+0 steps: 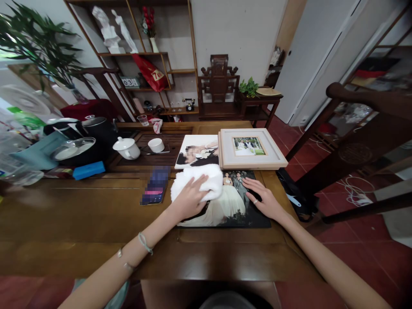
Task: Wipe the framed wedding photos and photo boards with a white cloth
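Note:
A large wedding photo print (pixel 231 206) lies flat on the wooden table (pixel 80 214) in front of me. My left hand (pixel 189 198) presses a white cloth (pixel 201 180) onto the print's upper left part, fingers curled over the cloth. My right hand (pixel 264 198) lies flat and open on the print's right side, a ring on one finger. Behind the print sit a second unframed photo (pixel 197 151) and a light wooden picture frame (pixel 251 148) holding a small photo.
A phone (pixel 155 185) lies left of the cloth. A white teapot (pixel 127 148), a cup (pixel 156 145), a blue box (pixel 88 170) and pots stand at the back left. A dark wooden chair (pixel 360 141) stands at the right, shelves and a plant behind.

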Tool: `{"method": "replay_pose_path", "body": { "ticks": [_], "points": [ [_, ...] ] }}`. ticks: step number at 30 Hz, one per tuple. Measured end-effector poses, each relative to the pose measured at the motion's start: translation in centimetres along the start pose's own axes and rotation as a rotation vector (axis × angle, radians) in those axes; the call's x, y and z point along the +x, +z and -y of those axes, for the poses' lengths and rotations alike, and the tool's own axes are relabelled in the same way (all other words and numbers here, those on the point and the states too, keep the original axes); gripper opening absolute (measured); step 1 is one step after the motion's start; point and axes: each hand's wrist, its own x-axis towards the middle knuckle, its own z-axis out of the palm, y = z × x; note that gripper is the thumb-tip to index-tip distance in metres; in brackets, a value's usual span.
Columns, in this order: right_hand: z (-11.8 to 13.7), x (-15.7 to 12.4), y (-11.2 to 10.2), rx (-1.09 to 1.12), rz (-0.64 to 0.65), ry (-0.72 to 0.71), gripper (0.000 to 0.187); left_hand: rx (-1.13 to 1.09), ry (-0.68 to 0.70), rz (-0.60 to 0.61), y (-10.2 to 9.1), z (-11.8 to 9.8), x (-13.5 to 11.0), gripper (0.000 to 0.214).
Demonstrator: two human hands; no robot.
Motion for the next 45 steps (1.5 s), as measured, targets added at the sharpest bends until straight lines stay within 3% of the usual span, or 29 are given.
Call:
{"method": "replay_pose_path", "body": {
  "ticks": [6,21,24,27,29,32,35,37,40,45],
  "points": [
    [0.0,0.0,-0.1,-0.015,0.013,0.014,0.035,0.135,-0.174,-0.04,0.4,0.6,-2.4,0.025],
    [-0.1,-0.2,-0.4,0.003,0.038,0.008,0.037,0.156,-0.091,-0.038,1.4,-1.1,-5.6,0.011],
    [0.1,-0.4,-0.3,0.004,0.016,0.011,0.035,0.128,-0.117,-0.032,1.1,-1.0,-5.1,0.013],
    [0.2,-0.5,-0.1,-0.008,0.004,0.017,0.035,0.112,-0.153,-0.023,0.9,-1.2,-3.2,0.022],
    [0.2,-0.5,0.0,-0.015,0.004,0.019,0.035,0.097,-0.14,-0.004,0.9,-2.2,-1.7,0.027],
    [0.3,-0.5,-0.1,-0.014,0.007,0.023,0.034,0.058,-0.007,0.034,1.1,-5.6,-0.7,0.025],
    [0.3,-0.4,-0.3,0.007,0.024,0.011,0.036,0.033,0.178,0.032,1.3,-9.5,-1.6,0.024],
    [0.3,-0.4,-0.4,0.023,0.033,0.002,0.038,0.007,0.244,0.028,1.2,-10.6,-2.5,0.023],
    [0.1,-0.5,-0.3,0.016,0.02,0.005,0.036,-0.027,0.204,0.047,1.0,-9.0,-2.9,0.023],
    [0.1,-0.5,0.0,-0.012,0.025,0.011,0.036,0.024,-0.015,0.036,1.0,-2.6,-2.3,0.023]
  ]
}}
